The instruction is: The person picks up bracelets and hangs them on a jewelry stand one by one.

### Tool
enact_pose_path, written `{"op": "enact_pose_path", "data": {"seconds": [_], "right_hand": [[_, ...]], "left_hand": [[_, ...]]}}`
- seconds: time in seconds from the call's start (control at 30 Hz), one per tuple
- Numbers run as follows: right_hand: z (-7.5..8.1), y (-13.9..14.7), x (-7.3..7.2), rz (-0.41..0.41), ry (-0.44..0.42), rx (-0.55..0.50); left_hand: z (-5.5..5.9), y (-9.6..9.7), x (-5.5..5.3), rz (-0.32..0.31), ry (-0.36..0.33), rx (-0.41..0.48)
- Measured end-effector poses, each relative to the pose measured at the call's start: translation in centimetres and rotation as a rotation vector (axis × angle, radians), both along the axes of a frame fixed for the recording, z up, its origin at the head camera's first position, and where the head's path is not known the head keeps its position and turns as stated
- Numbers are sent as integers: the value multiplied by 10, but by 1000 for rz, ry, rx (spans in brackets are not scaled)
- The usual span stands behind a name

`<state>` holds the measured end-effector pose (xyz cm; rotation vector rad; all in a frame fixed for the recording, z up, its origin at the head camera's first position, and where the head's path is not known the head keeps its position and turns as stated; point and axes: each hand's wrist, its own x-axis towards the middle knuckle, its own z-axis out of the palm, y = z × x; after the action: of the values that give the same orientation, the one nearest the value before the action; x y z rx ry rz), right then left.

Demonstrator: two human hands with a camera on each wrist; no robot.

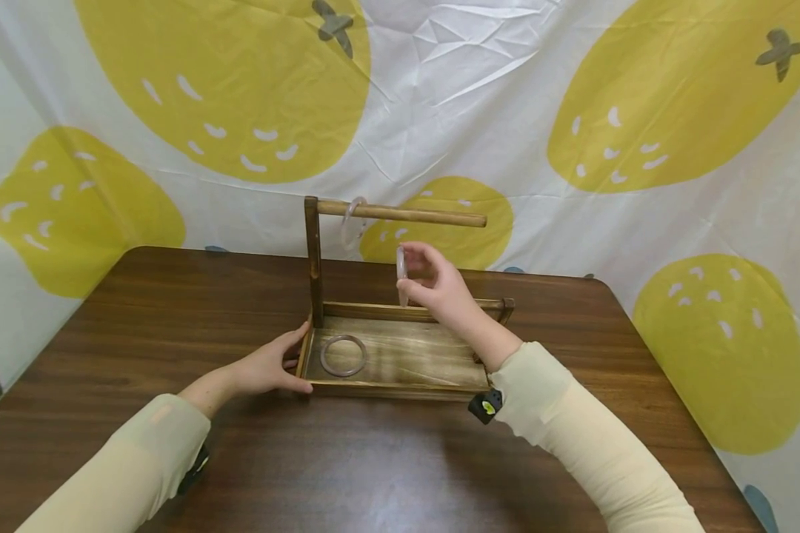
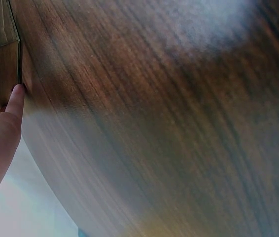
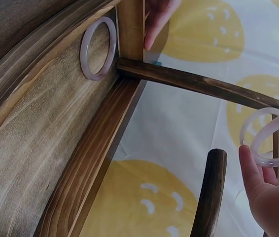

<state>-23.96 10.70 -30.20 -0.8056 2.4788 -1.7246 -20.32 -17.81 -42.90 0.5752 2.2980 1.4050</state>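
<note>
Left hand [image 1: 263, 369]: grips the wooden stand [image 1: 420, 359] at its left end, thumb at the front corner. Tray bangle [image 1: 343, 374]: flat inside the stand, near its left wall. Hung bangle [image 1: 348, 212]: on the stand's rod [image 1: 433, 216], near the post. Held bangle [image 1: 401, 263]: upright, clear of the stand, pinched by the right hand [image 1: 443, 289]. Handling: probably light, rigid, slick and breakable; grasp the rim, thumb opposing fingers.

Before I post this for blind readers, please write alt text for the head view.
A person's right hand holds a pale bangle below the bar of a wooden stand. The left hand grips the tray by its left end; a second bangle hangs on the bar; a third lies in the tray.
</note>
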Motion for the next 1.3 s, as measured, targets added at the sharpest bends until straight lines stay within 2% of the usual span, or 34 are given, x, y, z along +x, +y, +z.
{"op": "enact_pose_path", "data": {"seconds": [0.4, 0.73, 1.3], "right_hand": [[0, 12, -4, -15, -40, -29], [1, 22, -5, -27, -30, -56], [1, 47, -9, -97, -14, -48]], "left_hand": [[-1, 0, -1, -2, 12, 9], [-1, 0, -1, 1, 2, 8], [-2, -1, 0, 14, -15, 25]]}}
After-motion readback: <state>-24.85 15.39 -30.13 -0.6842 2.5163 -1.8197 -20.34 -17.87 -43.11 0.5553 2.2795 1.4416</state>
